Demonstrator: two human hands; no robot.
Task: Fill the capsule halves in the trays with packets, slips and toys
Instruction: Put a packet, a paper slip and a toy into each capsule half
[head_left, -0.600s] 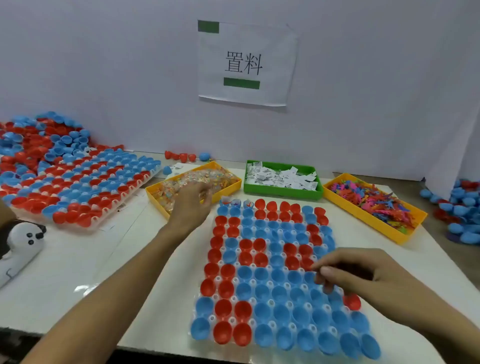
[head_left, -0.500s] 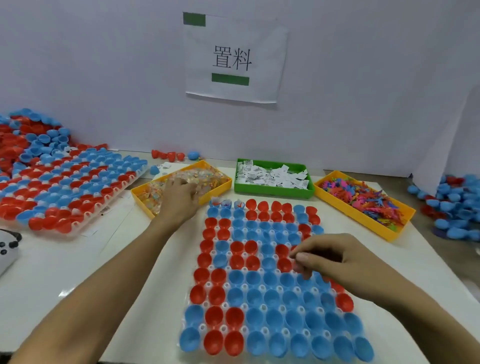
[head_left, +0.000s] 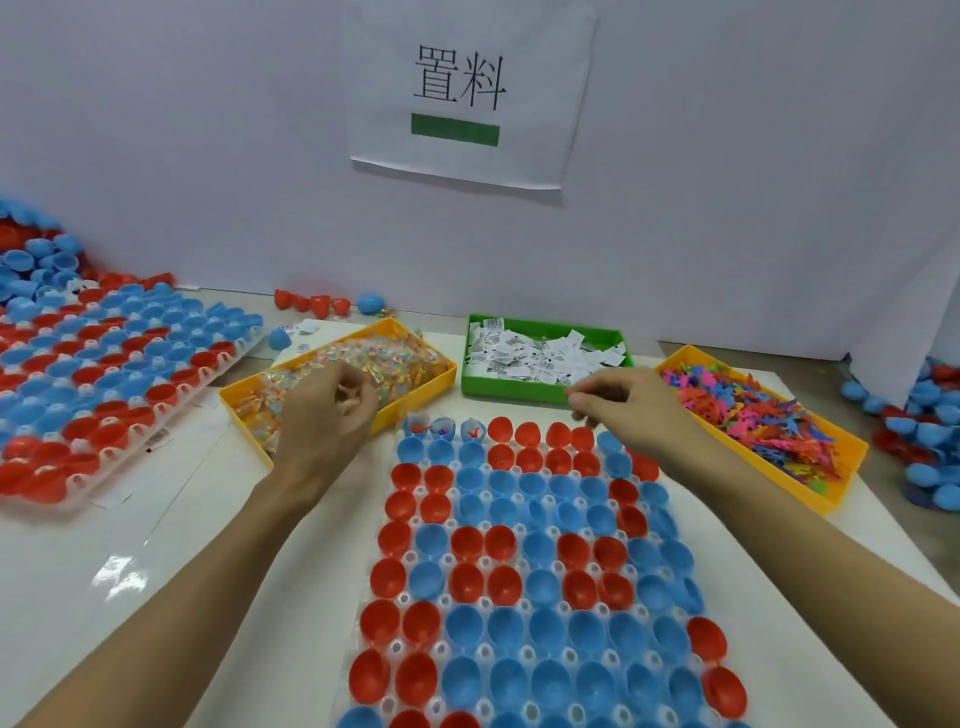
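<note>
A clear tray (head_left: 397, 647) of red and blue capsule halves (head_left: 470, 540) lies in front of me. Three halves (head_left: 441, 426) in its far-left corner hold contents. My left hand (head_left: 322, 421) hovers over the yellow tray (head_left: 228, 396) of packets (head_left: 400, 358) and pinches one small packet (head_left: 347, 399) between its fingertips. My right hand (head_left: 628, 410) is above the capsule tray's far-right corner, fingers curled, fingertips close to the front wall of the green tray (head_left: 514, 392) of paper slips (head_left: 530, 356). I see nothing between those fingertips. Colourful toys (head_left: 753, 410) fill a second yellow tray (head_left: 831, 501) on the right.
Another tray of capsule halves (head_left: 104, 384) lies at the left, with a heap of loose halves (head_left: 31, 260) behind it. More loose halves (head_left: 924, 431) pile up at the far right, and a few (head_left: 317, 304) sit by the white wall with its paper sign (head_left: 467, 93).
My right hand moved from the tray's middle right up to its far-right corner, near the green tray. My left hand stayed over the packet tray and now shows a packet at its fingertips.
</note>
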